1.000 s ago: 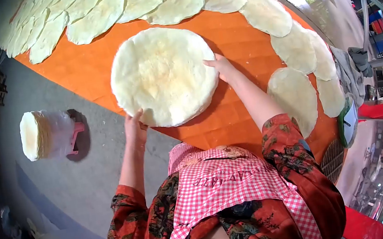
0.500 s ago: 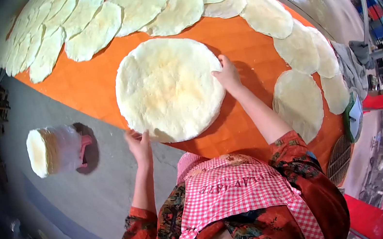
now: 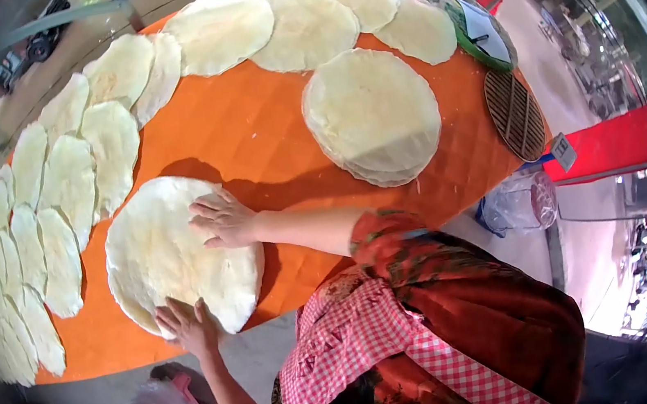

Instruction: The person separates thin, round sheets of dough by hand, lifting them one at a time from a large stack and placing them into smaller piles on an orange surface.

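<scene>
Flatbread [image 3: 169,252] sits under your left hand [image 3: 186,324] and right hand [image 3: 225,218], fingers spread flat; pushing hard could tear it or slide it off the table [image 3: 265,140].

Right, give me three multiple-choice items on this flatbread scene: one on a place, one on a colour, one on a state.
1. The right hand rests on:
A) the big flatbread
B) a cup
C) a knife

2. The cover on the table is:
A) blue
B) orange
C) white

3. The left hand is:
A) a fist
B) lifted clear
C) spread open on the flatbread

Answers:
1 A, its palm lies on the flatbread's top.
2 B, orange shows all round the flatbread.
3 C, its fingers fan over the near edge.
</scene>
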`<action>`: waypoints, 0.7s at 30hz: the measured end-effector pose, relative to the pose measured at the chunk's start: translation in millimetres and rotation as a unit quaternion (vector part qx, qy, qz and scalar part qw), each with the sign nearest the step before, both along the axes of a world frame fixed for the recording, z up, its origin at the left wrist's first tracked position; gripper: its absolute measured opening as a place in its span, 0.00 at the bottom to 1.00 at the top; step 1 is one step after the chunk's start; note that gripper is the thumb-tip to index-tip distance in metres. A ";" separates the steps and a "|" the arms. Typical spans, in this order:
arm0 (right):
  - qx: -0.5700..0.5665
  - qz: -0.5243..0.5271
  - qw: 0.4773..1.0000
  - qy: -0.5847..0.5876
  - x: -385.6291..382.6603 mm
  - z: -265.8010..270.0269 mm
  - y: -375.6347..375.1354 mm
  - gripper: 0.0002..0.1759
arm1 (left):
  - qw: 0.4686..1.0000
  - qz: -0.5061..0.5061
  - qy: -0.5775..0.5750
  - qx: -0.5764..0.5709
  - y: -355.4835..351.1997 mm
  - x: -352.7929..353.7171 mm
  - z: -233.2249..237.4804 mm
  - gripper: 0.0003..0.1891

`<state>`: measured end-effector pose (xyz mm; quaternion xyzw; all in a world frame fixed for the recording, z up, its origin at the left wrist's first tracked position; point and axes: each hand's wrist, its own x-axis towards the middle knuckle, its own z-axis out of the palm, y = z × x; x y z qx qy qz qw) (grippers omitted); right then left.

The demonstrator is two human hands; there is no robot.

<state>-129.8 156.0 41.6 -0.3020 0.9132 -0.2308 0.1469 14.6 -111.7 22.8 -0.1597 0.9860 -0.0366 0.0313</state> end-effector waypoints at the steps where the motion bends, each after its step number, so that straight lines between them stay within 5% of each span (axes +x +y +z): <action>1: -0.100 -0.061 0.992 0.049 12.7 3.9 14.6 0.32 | 0.999 0.009 -0.027 -0.035 -23.7 -9.9 -11.3 0.38; 2: -0.144 -0.081 0.983 0.086 23.3 7.3 39.1 0.30 | 0.995 0.019 -0.065 -0.069 -39.4 -12.2 -20.8 0.38; 4: -0.228 -0.103 0.956 0.155 44.6 18.8 96.7 0.26 | 0.986 -0.011 0.149 -0.078 -35.9 -44.1 34.6 0.37; 6: -0.216 -0.168 0.929 0.250 68.9 13.8 171.3 0.21 | 0.987 0.061 0.110 -0.099 -7.6 -69.4 88.6 0.32; 9: -0.012 -0.255 0.939 0.233 106.0 5.4 287.6 0.27 | 0.952 -0.081 0.272 0.115 11.0 -91.0 76.4 0.26; 10: 0.047 -0.265 0.942 0.200 116.1 1.2 315.4 0.29 | 0.870 0.033 0.233 0.433 67.2 -84.0 85.5 0.19; 11: 0.057 -0.239 0.948 0.203 124.4 -2.9 337.6 0.29 | 0.856 -0.029 0.188 0.480 96.2 -76.2 64.5 0.17; 12: 0.065 -0.212 0.952 0.210 129.7 -6.8 357.7 0.29 | 0.766 -0.007 0.139 0.627 139.9 -70.9 38.3 0.17; 14: 0.064 -0.178 0.958 0.214 126.7 -17.7 375.4 0.29 | 0.704 0.048 -0.035 0.708 244.9 -49.7 10.9 0.17; 18: -0.023 -0.165 0.961 0.223 113.4 -19.9 393.6 0.20 | 0.551 0.121 -0.140 0.814 387.6 -15.1 18.6 0.17; 21: -0.122 -0.201 0.959 0.161 103.0 -27.5 407.6 0.15 | 0.528 0.166 -0.114 0.825 434.8 -15.0 10.2 0.17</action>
